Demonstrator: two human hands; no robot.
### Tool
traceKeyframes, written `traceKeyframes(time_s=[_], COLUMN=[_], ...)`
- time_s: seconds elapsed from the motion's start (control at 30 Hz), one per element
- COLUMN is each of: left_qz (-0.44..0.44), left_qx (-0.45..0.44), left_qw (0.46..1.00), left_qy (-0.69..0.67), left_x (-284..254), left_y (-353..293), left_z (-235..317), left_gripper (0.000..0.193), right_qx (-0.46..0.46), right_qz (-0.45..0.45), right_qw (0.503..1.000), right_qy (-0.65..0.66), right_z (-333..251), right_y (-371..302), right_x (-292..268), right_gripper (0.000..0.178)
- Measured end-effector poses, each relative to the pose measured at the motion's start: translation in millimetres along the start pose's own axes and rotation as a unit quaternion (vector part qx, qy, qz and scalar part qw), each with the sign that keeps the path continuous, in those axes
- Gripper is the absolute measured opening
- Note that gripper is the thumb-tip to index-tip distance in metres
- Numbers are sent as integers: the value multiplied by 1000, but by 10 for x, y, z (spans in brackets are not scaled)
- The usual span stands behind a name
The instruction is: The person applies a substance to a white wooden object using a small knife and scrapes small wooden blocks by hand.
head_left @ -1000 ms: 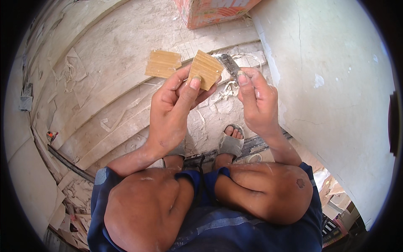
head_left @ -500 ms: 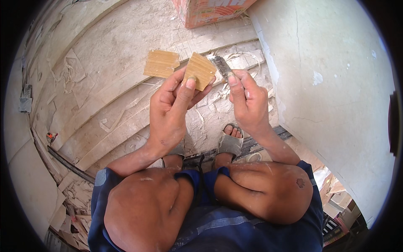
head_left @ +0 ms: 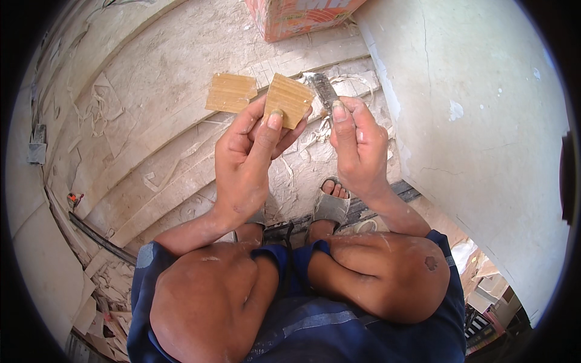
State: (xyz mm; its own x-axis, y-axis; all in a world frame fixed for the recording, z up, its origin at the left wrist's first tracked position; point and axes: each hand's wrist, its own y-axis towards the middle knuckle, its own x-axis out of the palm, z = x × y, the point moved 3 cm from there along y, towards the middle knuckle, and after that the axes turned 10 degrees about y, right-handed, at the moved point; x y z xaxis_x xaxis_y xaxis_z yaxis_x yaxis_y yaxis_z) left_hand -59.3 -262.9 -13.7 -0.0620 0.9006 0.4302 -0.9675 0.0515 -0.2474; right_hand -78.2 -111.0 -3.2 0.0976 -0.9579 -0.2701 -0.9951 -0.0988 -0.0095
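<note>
Between the thumb and fingers of my left hand [head_left: 245, 157] is a small, flat tan piece with a wood-grain face [head_left: 288, 100], tilted and held up off the floor. Pinched in my right hand [head_left: 360, 136] is a short, dark, worn metal blade [head_left: 322, 88], its free end pointing up and left. A small gap separates the blade from the tan piece's right edge. A second tan wood-grain piece [head_left: 231, 92] shows just beyond my left hand, with one edge broken unevenly.
Dusty pale boards [head_left: 163, 136] and curled scraps cover the floor. An orange-red carton [head_left: 302, 18] stands at the far edge. A large pale panel [head_left: 466, 121] fills the right side. A dark strip [head_left: 100, 236] lies at left. My sandalled feet [head_left: 331, 202] are below my hands.
The blade in my right hand has turned slightly, showing more of its flat face. My left hand and the tan piece have barely shifted.
</note>
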Motion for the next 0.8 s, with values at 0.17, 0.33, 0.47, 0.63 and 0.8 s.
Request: traceKeyframes(time_s=[0.17, 0.33, 0.47, 0.63, 0.8], left_qz=[-6, -5, -6, -9, -7], left_qx=[5, 0, -2, -7, -12], left_qw=[1000, 1000, 1000, 1000, 1000], left_qy=[-4, 2, 2, 4, 7], left_x=[21, 5, 0, -34, -40], left_y=[8, 2, 8, 7, 12], left_z=[1, -17, -23, -40, -40], left_gripper=[36, 36, 35, 35, 34], right_qx=[-1, -7, -7, 5, 18], right_qz=[2, -3, -6, -12, -15], right_qw=[1000, 1000, 1000, 1000, 1000], right_qy=[-4, -19, -16, -15, -3], right_z=[19, 54, 70, 72, 84], right_y=[-6, -10, -2, -9, -4], right_x=[12, 14, 17, 25, 38], right_gripper=[16, 16, 16, 16, 17])
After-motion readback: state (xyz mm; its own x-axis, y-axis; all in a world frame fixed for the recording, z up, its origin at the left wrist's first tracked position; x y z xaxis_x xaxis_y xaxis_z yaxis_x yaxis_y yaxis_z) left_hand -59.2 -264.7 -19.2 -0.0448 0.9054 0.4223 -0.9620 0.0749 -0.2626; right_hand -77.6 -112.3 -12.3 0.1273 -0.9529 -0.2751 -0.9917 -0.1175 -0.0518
